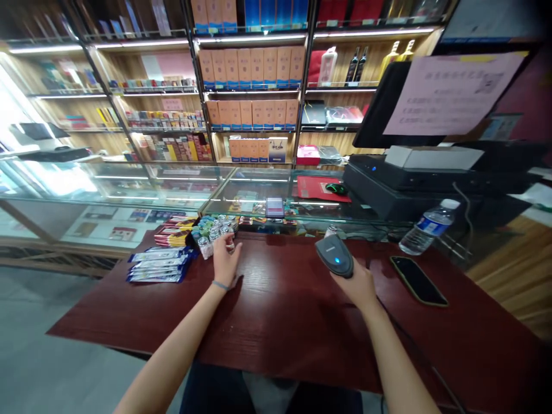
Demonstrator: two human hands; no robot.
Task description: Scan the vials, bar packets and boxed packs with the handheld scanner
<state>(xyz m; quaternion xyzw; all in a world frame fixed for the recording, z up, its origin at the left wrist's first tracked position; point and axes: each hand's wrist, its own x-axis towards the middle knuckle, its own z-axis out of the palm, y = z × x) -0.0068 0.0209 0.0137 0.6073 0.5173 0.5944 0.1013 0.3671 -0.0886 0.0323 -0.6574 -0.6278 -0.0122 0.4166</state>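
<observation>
My left hand (226,261) is at the near right edge of a cluster of small bottles with silvery caps (212,231). Its thumb and index finger curve apart, and no held item shows clearly between them. The other fingers are partly hidden. In my right hand (361,286) is a dark barcode scanner (335,256) with a blue light on, pointing away from me over the table. Just beyond the scanner's head stands one small bottle (330,230), partly hidden by it.
Left of the bottles lie silver-blue sachets (159,265) and red-yellow packets (175,231) on the dark red table (276,322). A phone (419,280) and water bottle (429,227) are at right. Behind are a glass counter (254,178) and a monitor (379,109).
</observation>
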